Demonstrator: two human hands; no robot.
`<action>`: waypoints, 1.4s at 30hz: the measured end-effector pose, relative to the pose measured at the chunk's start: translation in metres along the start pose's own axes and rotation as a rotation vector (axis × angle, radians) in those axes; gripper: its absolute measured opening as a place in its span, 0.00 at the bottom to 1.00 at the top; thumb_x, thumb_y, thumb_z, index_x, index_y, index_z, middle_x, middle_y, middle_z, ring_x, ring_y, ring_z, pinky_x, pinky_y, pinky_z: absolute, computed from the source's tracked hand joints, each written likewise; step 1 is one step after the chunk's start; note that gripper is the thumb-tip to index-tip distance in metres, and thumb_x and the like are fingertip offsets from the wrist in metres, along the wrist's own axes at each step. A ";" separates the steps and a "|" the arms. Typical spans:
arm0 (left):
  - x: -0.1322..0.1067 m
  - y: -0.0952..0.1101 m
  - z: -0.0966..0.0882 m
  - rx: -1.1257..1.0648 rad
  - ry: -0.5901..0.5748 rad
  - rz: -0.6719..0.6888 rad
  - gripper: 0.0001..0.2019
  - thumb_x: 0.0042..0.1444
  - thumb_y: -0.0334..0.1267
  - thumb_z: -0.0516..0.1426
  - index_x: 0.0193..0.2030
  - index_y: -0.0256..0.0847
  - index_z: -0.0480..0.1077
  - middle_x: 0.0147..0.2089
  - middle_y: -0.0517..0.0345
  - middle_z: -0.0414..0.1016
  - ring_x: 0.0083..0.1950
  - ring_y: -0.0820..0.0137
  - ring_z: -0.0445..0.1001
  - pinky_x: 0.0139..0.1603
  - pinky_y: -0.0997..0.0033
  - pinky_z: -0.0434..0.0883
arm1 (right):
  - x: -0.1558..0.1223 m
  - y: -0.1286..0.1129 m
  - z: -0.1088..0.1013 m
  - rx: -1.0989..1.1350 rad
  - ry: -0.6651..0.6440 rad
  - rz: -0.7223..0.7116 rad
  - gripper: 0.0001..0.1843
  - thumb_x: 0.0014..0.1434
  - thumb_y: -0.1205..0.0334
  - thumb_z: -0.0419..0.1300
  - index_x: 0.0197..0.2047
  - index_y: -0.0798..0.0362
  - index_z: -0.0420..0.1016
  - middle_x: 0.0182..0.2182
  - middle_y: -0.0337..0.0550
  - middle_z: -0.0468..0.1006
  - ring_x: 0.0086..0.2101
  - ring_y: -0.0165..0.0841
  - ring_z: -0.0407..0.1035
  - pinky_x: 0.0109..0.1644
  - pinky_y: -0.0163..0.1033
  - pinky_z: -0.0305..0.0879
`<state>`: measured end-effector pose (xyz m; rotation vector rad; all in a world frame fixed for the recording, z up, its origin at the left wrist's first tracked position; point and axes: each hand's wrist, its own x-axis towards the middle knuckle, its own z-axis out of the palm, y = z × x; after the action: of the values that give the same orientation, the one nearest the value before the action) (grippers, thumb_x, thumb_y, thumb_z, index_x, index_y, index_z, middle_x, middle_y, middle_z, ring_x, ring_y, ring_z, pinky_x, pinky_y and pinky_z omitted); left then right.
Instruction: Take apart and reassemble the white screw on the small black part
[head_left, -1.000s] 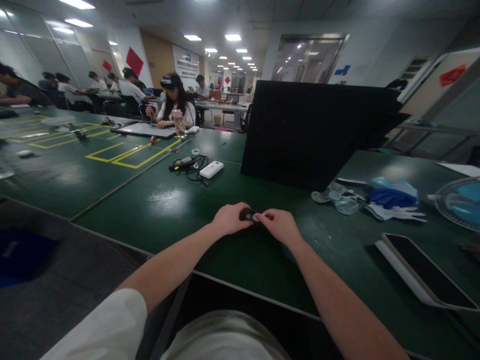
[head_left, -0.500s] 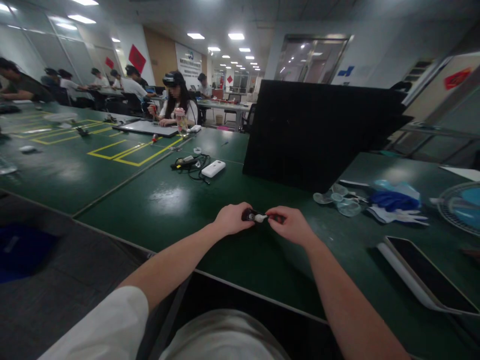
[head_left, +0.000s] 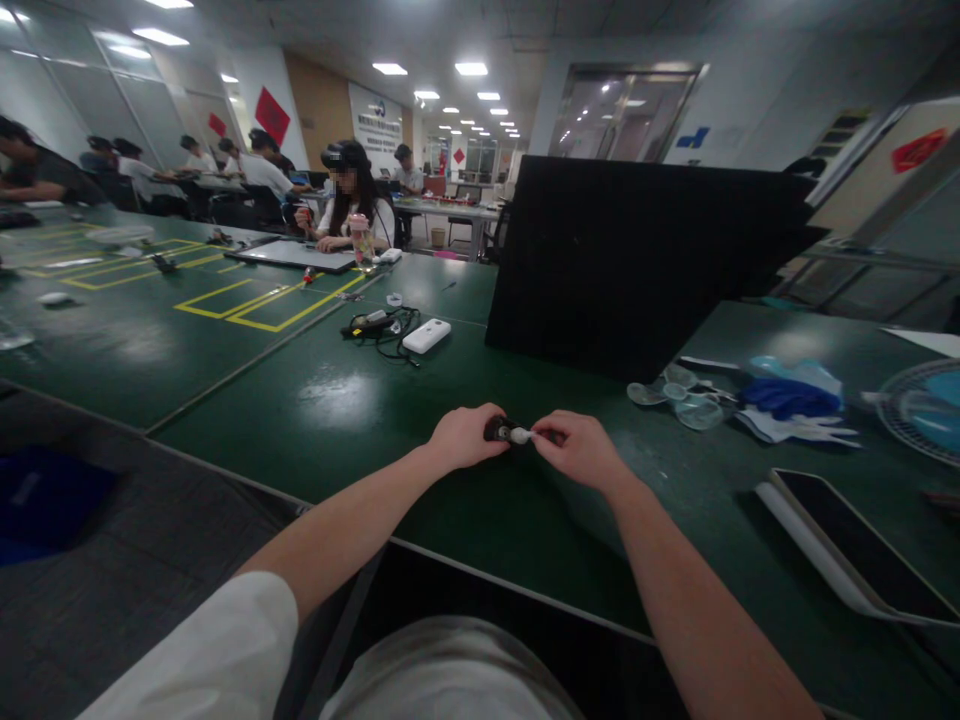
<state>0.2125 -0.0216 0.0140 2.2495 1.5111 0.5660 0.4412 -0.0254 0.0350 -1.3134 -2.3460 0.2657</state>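
Near the table's (head_left: 315, 400) front edge, the left hand (head_left: 463, 437) pinches a small black gadget (head_left: 498, 429) while the right hand (head_left: 579, 450) pinches its white tip (head_left: 518, 435), both lying between the hands, before a black board (head_left: 637, 265).

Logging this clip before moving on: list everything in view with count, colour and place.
dark green work table: one, green, under everything.
flat black upright panel: one, black, mid-table.
white rectangular power bank: one, white, left of panel.
tangled black cables: one bundle, black, beside power bank.
clear round plastic pieces: several, transparent, by panel's right corner.
blue crumpled bundle: one, blue, beside clear pieces.
dark-screened flat device: one, black with white edge, near right.
yellow tape outlines: several, yellow, far left tabletop.
seated people: several, far tables.
small black part: one, black, centre foreground.
small white piece: one, white, at black part's right side.
left hand: one, closed on black part.
right hand: one, pinching white piece.
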 end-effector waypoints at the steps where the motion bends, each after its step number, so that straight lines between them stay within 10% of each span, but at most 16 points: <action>1: 0.000 0.000 0.000 0.000 -0.002 0.003 0.23 0.53 0.51 0.62 0.55 0.51 0.68 0.46 0.60 0.79 0.46 0.63 0.79 0.45 0.66 0.72 | 0.000 -0.001 0.000 -0.009 -0.010 0.017 0.13 0.60 0.52 0.58 0.35 0.50 0.79 0.31 0.42 0.77 0.28 0.31 0.67 0.33 0.38 0.60; 7: 0.000 0.001 -0.001 -0.004 -0.018 -0.004 0.23 0.53 0.50 0.62 0.55 0.51 0.68 0.46 0.59 0.79 0.46 0.62 0.79 0.46 0.66 0.73 | 0.001 -0.008 -0.005 -0.040 -0.058 0.099 0.23 0.60 0.40 0.56 0.29 0.50 0.77 0.27 0.42 0.76 0.26 0.31 0.65 0.29 0.38 0.57; 14: 0.000 0.002 0.000 0.018 -0.008 -0.001 0.24 0.53 0.51 0.62 0.56 0.52 0.68 0.46 0.59 0.79 0.47 0.62 0.78 0.47 0.65 0.73 | 0.000 -0.004 -0.001 0.049 -0.006 -0.001 0.16 0.61 0.49 0.57 0.34 0.51 0.79 0.29 0.41 0.77 0.27 0.31 0.66 0.31 0.38 0.58; 29: -0.001 0.001 -0.004 -0.008 0.031 0.023 0.22 0.51 0.49 0.63 0.52 0.47 0.68 0.57 0.54 0.71 0.53 0.63 0.73 0.53 0.65 0.71 | 0.004 0.007 0.000 -0.032 0.085 0.294 0.35 0.64 0.34 0.42 0.26 0.50 0.75 0.18 0.40 0.71 0.22 0.32 0.64 0.27 0.39 0.52; 35: -0.001 -0.036 -0.025 0.140 0.125 -0.104 0.23 0.53 0.40 0.61 0.55 0.44 0.65 0.59 0.49 0.67 0.52 0.60 0.73 0.52 0.63 0.70 | 0.005 0.012 0.001 0.046 0.007 0.416 0.36 0.62 0.30 0.42 0.27 0.51 0.75 0.20 0.42 0.73 0.22 0.33 0.67 0.26 0.39 0.56; 42: -0.022 -0.092 -0.059 0.536 0.215 0.057 0.20 0.57 0.33 0.55 0.57 0.48 0.68 0.60 0.47 0.66 0.59 0.52 0.65 0.57 0.50 0.62 | 0.005 0.012 0.010 0.083 -0.080 0.386 0.36 0.61 0.29 0.42 0.27 0.50 0.74 0.22 0.42 0.74 0.23 0.33 0.68 0.28 0.39 0.59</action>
<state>0.1025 -0.0043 0.0150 2.7053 1.8891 0.4717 0.4431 -0.0143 0.0230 -1.7348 -2.1009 0.5360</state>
